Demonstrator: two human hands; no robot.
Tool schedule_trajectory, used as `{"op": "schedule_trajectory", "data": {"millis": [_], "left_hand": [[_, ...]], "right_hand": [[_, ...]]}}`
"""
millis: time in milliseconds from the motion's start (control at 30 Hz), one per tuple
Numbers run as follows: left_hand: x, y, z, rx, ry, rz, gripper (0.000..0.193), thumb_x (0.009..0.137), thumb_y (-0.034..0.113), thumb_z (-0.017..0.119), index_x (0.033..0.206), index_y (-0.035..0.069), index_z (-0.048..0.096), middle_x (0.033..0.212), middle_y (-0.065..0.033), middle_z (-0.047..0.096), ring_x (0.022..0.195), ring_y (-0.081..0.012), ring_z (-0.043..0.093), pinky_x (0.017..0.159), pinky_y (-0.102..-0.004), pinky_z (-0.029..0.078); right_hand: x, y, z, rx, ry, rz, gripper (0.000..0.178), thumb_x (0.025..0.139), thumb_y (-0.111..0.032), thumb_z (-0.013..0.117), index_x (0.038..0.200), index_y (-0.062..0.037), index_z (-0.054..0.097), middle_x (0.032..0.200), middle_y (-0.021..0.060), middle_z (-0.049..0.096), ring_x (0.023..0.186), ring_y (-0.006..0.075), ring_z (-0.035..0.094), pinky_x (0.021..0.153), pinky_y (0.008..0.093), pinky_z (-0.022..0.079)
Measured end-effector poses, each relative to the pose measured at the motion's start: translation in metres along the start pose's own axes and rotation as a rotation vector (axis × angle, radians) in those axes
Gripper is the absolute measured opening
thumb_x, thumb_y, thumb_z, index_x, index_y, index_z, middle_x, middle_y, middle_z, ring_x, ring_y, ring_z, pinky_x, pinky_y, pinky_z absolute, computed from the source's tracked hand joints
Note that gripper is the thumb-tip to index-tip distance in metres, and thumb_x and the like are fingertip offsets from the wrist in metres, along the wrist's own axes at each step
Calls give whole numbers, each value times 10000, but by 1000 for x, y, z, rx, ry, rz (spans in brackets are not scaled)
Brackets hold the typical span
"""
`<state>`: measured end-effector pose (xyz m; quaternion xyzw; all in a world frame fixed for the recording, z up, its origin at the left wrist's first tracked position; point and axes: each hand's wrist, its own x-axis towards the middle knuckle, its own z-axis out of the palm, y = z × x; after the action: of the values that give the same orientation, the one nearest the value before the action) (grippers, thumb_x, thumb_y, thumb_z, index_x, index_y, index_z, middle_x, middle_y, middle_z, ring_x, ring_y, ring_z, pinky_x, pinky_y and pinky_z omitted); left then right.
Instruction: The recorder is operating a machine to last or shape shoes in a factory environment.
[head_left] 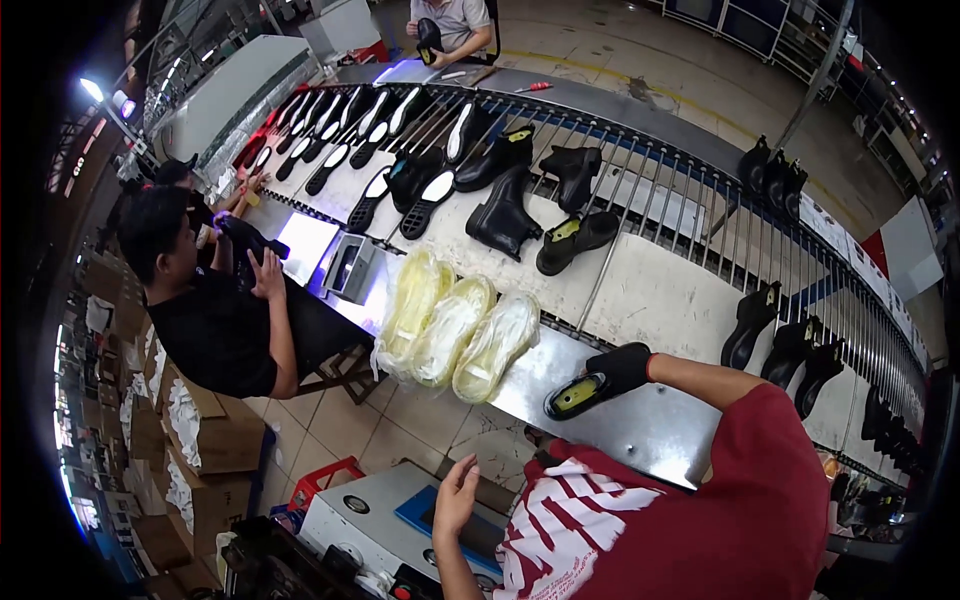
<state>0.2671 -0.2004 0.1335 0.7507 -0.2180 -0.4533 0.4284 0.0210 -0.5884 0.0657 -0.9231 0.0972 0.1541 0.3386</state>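
My right hand [622, 369], in a black glove, grips a black shoe [576, 397] at the edge of the metal work table [640, 432]. The shoe's opening faces up and shows a yellow-green insole; glove and shoe partly merge in colour. My left hand [457, 494] is bare and empty, its fingers stretched out, raised over a grey machine [375, 515] with a blue panel. Left of the shoe lie yellowish sole-shaped pieces [497, 348] in clear plastic, in three stacks. Beyond the table, black boots [503, 215] rest on the conveyor [660, 285].
At the left a person in black [215, 335] holds a black boot; another person is behind. Across the conveyor a seated person [462, 25] holds a black shoe. Black soles [365, 205] and more boots [750, 325] line the conveyor. Cardboard boxes [215, 430] and a red crate [325, 480] stand lower left.
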Motion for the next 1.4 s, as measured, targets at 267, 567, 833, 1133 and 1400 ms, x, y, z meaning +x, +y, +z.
{"op": "schedule_trajectory", "data": {"millis": [267, 567, 833, 1133, 1400], "left_hand": [[-8, -36, -1, -127, 119, -166, 401, 1029, 245, 607, 1358, 17, 597, 1242, -96, 677, 1144, -170, 616, 979, -291, 478], [20, -22, 5, -69, 131, -50, 445, 1016, 294, 616, 1378, 39, 581, 1234, -128, 692, 1135, -204, 649, 975, -319, 499], [23, 112, 28, 478, 265, 458, 887, 855, 412, 771, 1570, 128, 328, 1583, -224, 352, 1486, -402, 295, 1202, -498, 271], [-212, 157, -12, 226, 655, 343, 499, 754, 264, 792, 1130, -19, 628, 996, -234, 706, 966, -423, 678, 868, -470, 539], [-474, 83, 152, -404, 1855, 170, 466, 905, 250, 759, 1229, -57, 622, 1137, -149, 707, 1023, -226, 685, 927, -354, 527]], "right_hand": [[89, 94, -190, -695, 556, 119, 792, 697, -258, 820, 1418, -130, 518, 1378, 177, 552, 1303, 395, 482, 984, 529, 450], [176, 123, -209, -772, 268, 188, 374, 768, -393, 714, 1028, -125, 699, 963, 145, 715, 916, 362, 704, 776, 462, 573], [75, -116, -243, -712, 272, -258, 386, 739, -438, 769, 930, -120, 660, 896, 131, 678, 804, 357, 677, 692, 470, 536], [38, -458, -147, -342, -54, -1257, 457, 629, -264, 864, 992, -73, 662, 832, 105, 665, 775, 333, 642, 645, 402, 514], [73, -571, -27, 285, -68, -1492, 524, 936, -104, 566, 1431, 39, 470, 1472, 199, 506, 1390, 299, 463, 1167, 397, 338]]}}
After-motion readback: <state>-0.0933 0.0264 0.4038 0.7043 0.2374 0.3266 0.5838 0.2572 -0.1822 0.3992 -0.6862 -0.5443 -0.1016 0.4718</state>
